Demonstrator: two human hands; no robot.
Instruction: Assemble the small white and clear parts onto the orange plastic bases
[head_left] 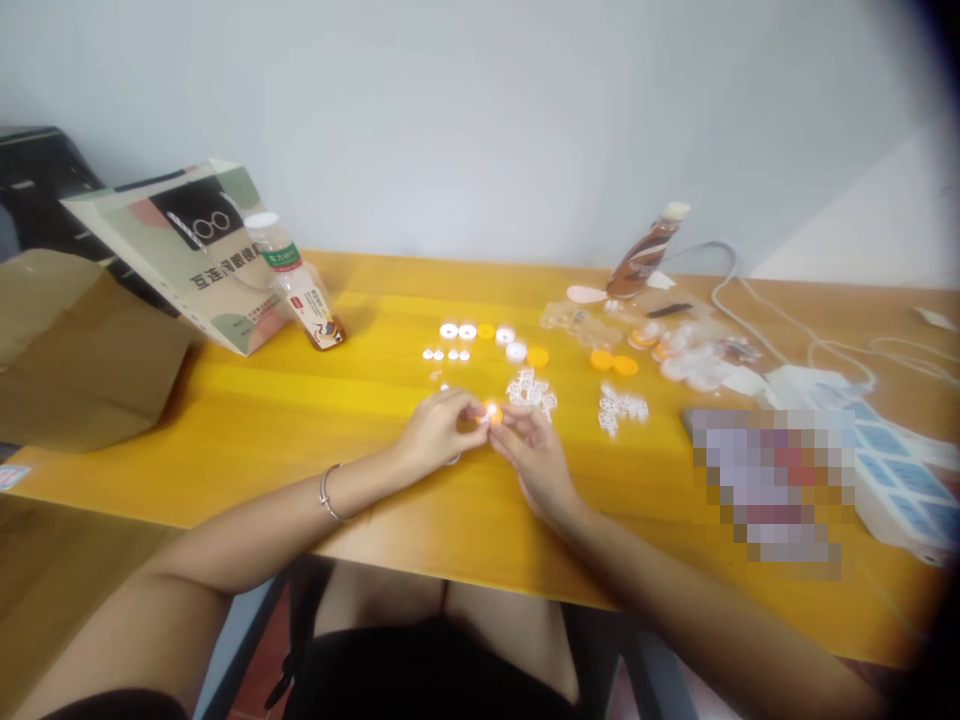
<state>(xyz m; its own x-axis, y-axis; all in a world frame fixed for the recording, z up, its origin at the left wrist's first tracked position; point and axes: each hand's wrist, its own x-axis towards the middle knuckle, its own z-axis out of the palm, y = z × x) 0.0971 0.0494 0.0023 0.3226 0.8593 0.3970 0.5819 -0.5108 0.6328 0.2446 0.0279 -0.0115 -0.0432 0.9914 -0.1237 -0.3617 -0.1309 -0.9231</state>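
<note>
Between my two hands, just above the table, is a small orange and white round piece (491,412), too bright to make out in detail. My left hand (441,430) pinches it from the left, thumb and fingertips closed. From the other side my right hand (534,452) grips it with closed fingertips. Just beyond lies a pile of small white openwork pieces (531,390). Farther back are white ring-shaped discs (448,331), an orange disc (537,357) and a row of little white pieces (439,355).
A paper bag (202,260) and a tea bottle (304,290) stand at left, beside a brown bag (90,350). At right are a dark drink bottle (646,252), orange discs (615,363), another white pile (621,405), clear plastic pieces (694,365), a blurred-out flat item (765,480) and a power strip (900,480) with cables.
</note>
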